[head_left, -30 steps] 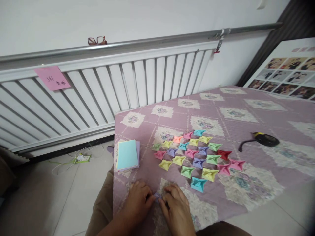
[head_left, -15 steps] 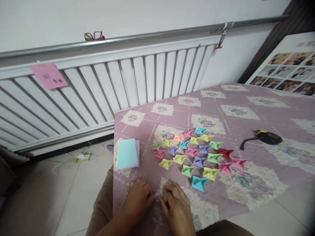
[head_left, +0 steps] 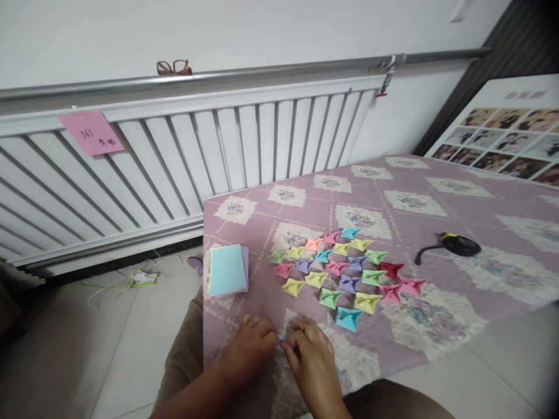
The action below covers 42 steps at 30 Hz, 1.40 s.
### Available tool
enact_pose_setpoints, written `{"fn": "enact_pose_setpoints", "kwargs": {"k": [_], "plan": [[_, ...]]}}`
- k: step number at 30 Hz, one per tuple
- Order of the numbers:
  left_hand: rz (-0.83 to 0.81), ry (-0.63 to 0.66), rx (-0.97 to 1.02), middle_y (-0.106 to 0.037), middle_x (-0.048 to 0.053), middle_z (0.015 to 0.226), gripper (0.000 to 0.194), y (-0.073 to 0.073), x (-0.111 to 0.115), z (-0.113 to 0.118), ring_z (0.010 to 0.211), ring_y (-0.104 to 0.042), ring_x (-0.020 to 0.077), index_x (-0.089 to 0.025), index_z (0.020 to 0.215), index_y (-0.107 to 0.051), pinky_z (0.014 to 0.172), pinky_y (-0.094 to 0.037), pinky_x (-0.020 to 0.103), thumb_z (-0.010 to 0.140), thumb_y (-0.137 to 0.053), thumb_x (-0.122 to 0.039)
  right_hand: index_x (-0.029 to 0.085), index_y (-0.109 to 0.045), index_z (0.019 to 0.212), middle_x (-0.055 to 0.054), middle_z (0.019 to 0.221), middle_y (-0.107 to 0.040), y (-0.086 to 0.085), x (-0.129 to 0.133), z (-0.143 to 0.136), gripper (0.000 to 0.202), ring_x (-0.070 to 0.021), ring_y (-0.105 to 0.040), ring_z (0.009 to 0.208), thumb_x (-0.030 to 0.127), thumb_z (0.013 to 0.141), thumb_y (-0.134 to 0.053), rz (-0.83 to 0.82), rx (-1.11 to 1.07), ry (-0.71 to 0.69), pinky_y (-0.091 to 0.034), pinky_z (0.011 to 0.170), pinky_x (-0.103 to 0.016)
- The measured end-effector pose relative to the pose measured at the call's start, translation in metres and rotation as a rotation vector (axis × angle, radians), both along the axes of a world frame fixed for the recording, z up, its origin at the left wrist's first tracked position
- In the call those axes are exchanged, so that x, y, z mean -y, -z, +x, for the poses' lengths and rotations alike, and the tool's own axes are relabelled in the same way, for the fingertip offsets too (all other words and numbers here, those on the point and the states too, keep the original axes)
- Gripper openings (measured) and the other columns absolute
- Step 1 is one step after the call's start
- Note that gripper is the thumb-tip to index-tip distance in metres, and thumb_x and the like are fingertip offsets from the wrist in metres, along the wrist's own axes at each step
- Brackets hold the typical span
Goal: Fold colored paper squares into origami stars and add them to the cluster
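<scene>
A small piece of folded purple paper [head_left: 280, 338] is pinched between my two hands, just above the tablecloth near its front edge; most of it is hidden by fingers. My left hand [head_left: 252, 344] grips its left side, fingers closed. From the right, my right hand [head_left: 312, 355] holds the other side with thumb and bent fingers. Beyond my hands several folded paper boats stand in loose rows, among them a blue boat [head_left: 348, 318], a yellow boat [head_left: 367, 302] and a dark red boat [head_left: 391, 269]. A stack of coloured paper sheets [head_left: 228, 269], light blue on top, lies to the left.
A purple flowered tablecloth [head_left: 262, 233] covers the table. At right lies a black and yellow object with a strap [head_left: 458, 244]. Behind are a white radiator [head_left: 244, 139] with a pink note [head_left: 91, 132], glasses [head_left: 174, 67] on the pipe, and a photo board [head_left: 502, 134].
The view has shifted slightly. Both hands stay together on the purple paper, and its visible part looks narrower between the fingers. The boats and the stack have stayed in place.
</scene>
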<state>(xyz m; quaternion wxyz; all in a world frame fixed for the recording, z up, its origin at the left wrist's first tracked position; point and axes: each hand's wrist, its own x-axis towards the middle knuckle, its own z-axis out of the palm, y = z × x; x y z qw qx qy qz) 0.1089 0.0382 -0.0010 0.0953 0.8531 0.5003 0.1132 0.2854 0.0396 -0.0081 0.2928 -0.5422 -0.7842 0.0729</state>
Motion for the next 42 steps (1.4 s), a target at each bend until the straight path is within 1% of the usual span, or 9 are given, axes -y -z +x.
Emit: {"fn": "enact_pose_setpoints", "kwargs": {"k": [3, 7, 11, 16, 23, 26, 30, 36, 42], "plan": [[0.109, 0.128, -0.055, -0.060, 0.000, 0.090, 0.010, 0.001, 0.003, -0.003, 0.087, -0.049, 0.0182, -0.021, 0.089, -0.058, 0.080, -0.031, 0.033, 0.095, -0.050, -0.022, 0.025, -0.063, 0.084, -0.004, 0.094, -0.067, 0.001, 0.005, 0.001, 0.013, -0.0223, -0.062, 0.094, 0.020, 0.086, -0.051, 0.114, -0.018, -0.034, -0.046, 0.083, -0.038], [0.148, 0.188, -0.100, -0.060, 0.001, 0.089, 0.010, 0.001, 0.006, -0.006, 0.083, -0.049, 0.0184, -0.020, 0.089, -0.058, 0.077, -0.031, 0.034, 0.094, -0.050, -0.023, 0.024, -0.062, 0.104, -0.004, 0.099, -0.070, 0.013, 0.022, 0.000, 0.025, -0.0201, -0.064, 0.092, 0.018, 0.088, -0.044, 0.251, 0.049, -0.105, -0.046, 0.086, -0.037], [0.150, 0.189, -0.094, -0.062, 0.002, 0.100, 0.011, 0.003, 0.014, -0.014, 0.090, -0.051, 0.0191, -0.021, 0.100, -0.059, 0.080, -0.031, 0.035, 0.094, -0.050, -0.024, 0.023, -0.059, 0.117, -0.003, 0.109, -0.071, 0.028, 0.036, 0.000, 0.036, -0.0197, -0.066, 0.099, 0.016, 0.084, -0.045, 0.325, 0.212, -0.170, -0.046, 0.087, -0.033], [0.111, 0.112, -0.045, -0.060, 0.004, 0.116, 0.030, 0.007, 0.026, -0.023, 0.103, -0.050, 0.0193, -0.024, 0.125, -0.051, 0.090, -0.030, 0.034, 0.095, -0.048, -0.022, 0.025, -0.056, 0.124, 0.000, 0.119, -0.067, 0.035, 0.039, 0.010, 0.040, -0.0184, -0.065, 0.105, 0.021, 0.085, -0.051, 0.325, 0.342, -0.222, -0.045, 0.086, -0.030], [0.083, 0.040, -0.024, -0.059, 0.004, 0.123, 0.036, 0.017, 0.033, -0.025, 0.108, -0.047, 0.0221, -0.025, 0.129, -0.048, 0.094, -0.028, 0.038, 0.093, -0.050, -0.021, 0.031, -0.055, 0.125, 0.003, 0.119, -0.067, 0.040, 0.043, 0.017, 0.043, -0.0196, -0.066, 0.101, 0.023, 0.083, -0.052, 0.298, 0.344, -0.199, -0.045, 0.082, -0.033], [0.069, 0.043, -0.013, -0.059, 0.004, 0.123, 0.036, 0.014, 0.030, -0.023, 0.108, -0.047, 0.0236, -0.024, 0.128, -0.048, 0.092, -0.027, 0.039, 0.093, -0.051, -0.022, 0.033, -0.057, 0.122, 0.006, 0.115, -0.069, 0.040, 0.043, 0.017, 0.042, -0.0214, -0.068, 0.094, 0.024, 0.081, -0.055, 0.254, 0.319, -0.135, -0.045, 0.080, -0.036], [-0.007, 0.005, 0.045, -0.063, 0.001, 0.113, 0.025, 0.007, 0.021, -0.018, 0.099, -0.050, 0.0216, -0.026, 0.113, -0.058, 0.088, -0.030, 0.037, 0.091, -0.053, -0.017, 0.034, -0.060, 0.115, 0.008, 0.108, -0.071, 0.036, 0.040, 0.015, 0.037, -0.0221, -0.068, 0.089, 0.023, 0.080, -0.056, 0.232, 0.275, -0.080, -0.044, 0.079, -0.039], [-0.110, -0.129, 0.299, -0.065, 0.000, 0.097, 0.029, 0.002, 0.011, -0.013, 0.094, -0.052, 0.0195, -0.025, 0.090, -0.066, 0.085, -0.034, 0.035, 0.078, -0.051, -0.003, 0.034, -0.063, 0.108, 0.004, 0.096, -0.074, 0.023, 0.037, 0.007, 0.024, -0.0220, -0.066, 0.090, 0.028, 0.086, -0.055, 0.061, 0.087, 0.041, -0.047, 0.077, -0.036], [-0.093, -0.283, 0.427, -0.067, 0.004, 0.091, 0.023, -0.002, 0.010, -0.009, 0.087, -0.056, 0.0214, -0.020, 0.092, -0.064, 0.082, -0.039, 0.038, 0.087, -0.042, -0.014, 0.027, -0.065, 0.094, -0.001, 0.089, -0.073, 0.008, 0.030, -0.002, 0.022, -0.0207, -0.068, 0.082, 0.035, 0.091, -0.045, -0.063, -0.178, 0.175, -0.049, 0.075, -0.035]]}}
